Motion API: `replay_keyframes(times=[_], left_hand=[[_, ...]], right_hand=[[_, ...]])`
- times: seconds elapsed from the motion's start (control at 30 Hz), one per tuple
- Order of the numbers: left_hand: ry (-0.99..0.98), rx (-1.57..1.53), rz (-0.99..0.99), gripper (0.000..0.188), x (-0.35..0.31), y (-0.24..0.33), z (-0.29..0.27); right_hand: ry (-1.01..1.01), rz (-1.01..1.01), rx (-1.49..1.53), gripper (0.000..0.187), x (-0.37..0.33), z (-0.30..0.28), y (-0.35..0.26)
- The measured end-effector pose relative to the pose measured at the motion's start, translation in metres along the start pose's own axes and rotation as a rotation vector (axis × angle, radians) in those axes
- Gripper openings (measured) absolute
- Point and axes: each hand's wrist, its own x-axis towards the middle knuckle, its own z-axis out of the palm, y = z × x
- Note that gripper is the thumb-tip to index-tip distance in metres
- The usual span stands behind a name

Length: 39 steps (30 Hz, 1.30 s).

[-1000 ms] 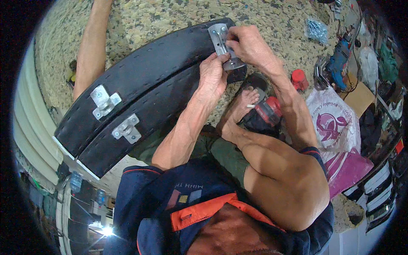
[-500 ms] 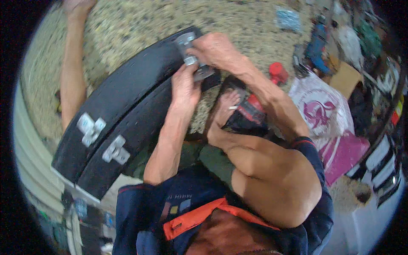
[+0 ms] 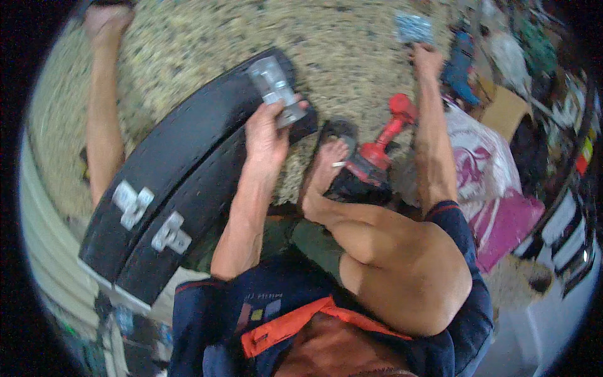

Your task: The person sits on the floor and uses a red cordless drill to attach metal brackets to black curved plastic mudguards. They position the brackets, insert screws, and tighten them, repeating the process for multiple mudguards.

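Note:
Two black curved panels (image 3: 188, 147) lie side by side, a narrow gap between them. At their far end, my left hand (image 3: 267, 135) is closed around the near part of a grey metal bracket (image 3: 271, 78), which lies across both panels. Two more silvery brackets, one on the outer panel (image 3: 132, 204) and one on the inner panel (image 3: 171, 232), sit near the close end. My right hand (image 3: 429, 61) is stretched out far right, fingers drawn together at the near edge of a small bluish clear packet (image 3: 414, 29). Whatever the fingers pinch is too small to tell.
A red cordless power tool (image 3: 380, 147) lies on the speckled floor beside my foot (image 3: 333, 154). To the right are a white and magenta bag (image 3: 483, 157), cardboard (image 3: 504, 113), a blue tool (image 3: 461, 69) and clutter. Another person's bare limb (image 3: 105, 119) stretches along the left.
My right hand has left the bracket and moved right to the bluish packet. My left hand remains on the bracket. The red power tool shows more fully now.

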Motion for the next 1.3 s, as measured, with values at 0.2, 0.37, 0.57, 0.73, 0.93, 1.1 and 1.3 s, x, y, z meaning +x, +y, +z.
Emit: replay_keyframes(times=[0.2, 0.37, 0.57, 0.73, 0.93, 1.1, 1.3], left_hand=[[0.019, -0.060, -0.005, 0.034, -0.004, -0.001, 0.003], [0.020, -0.054, -0.007, 0.031, -0.006, 0.000, 0.004], [-0.007, -0.078, -0.006, 0.029, -0.005, -0.003, -0.001], [0.060, -0.083, -0.003, 0.021, -0.002, -0.005, -0.003], [0.069, -0.088, 0.006, 0.018, -0.002, -0.006, -0.002], [0.075, -0.195, 0.029, 0.017, 0.000, -0.011, -0.002], [0.053, -0.135, 0.014, 0.014, -0.001, -0.010, -0.002]], right_hand=[[0.065, 0.104, 0.096, 0.022, -0.006, 0.022, -0.016], [0.098, -0.127, -0.003, 0.020, -0.044, 0.025, -0.032], [-0.682, -0.521, 0.325, 0.018, -0.207, 0.038, -0.114], [-0.903, -0.960, 0.013, 0.014, -0.276, 0.070, -0.172], [-0.919, -1.075, -0.052, 0.014, -0.276, 0.086, -0.177], [-0.998, -1.305, -0.088, 0.019, -0.276, 0.089, -0.186], [-1.014, -1.512, -0.357, 0.022, -0.279, 0.097, -0.202]])
